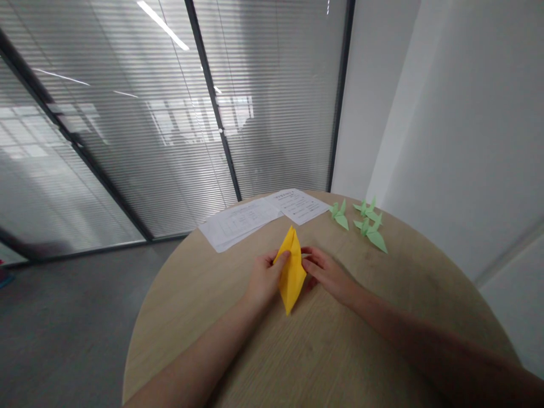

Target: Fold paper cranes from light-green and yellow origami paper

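Observation:
A yellow folded paper (292, 276), a long diamond shape, stands tilted on the round wooden table (323, 351) between my hands. My left hand (264, 277) pinches its left edge with thumb and fingers closed on it. My right hand (327, 273) presses against its right side, fingers together at the fold.
Three green folded paper cranes (369, 224) lie at the far right of the table. White printed sheets (259, 218) lie at the far edge. Behind stand glass walls with blinds and a white wall to the right.

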